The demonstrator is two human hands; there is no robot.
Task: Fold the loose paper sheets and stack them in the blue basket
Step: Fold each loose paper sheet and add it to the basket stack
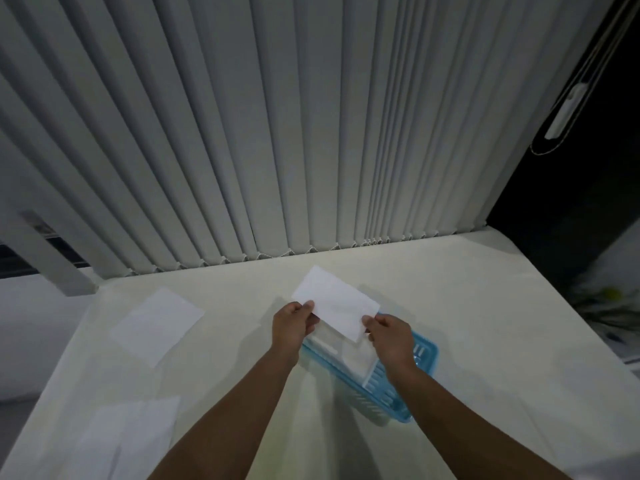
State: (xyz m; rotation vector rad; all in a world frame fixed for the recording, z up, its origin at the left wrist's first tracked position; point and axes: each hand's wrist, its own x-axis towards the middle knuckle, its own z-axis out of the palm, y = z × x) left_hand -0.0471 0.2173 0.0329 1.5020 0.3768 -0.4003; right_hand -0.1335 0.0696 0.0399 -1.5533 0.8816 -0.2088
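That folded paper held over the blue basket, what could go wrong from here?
The folded paper is pinched only at two corners by the left hand and right hand, so it may sag or unfold. It sits askew to the blue basket, so it might land crooked on the folded sheets inside.

Office-like room — vertical blinds (277, 133), white table (450, 306)

Matt white paper sheet (336, 306), slotted blue plastic basket (424, 351), matt tabletop (450, 289).
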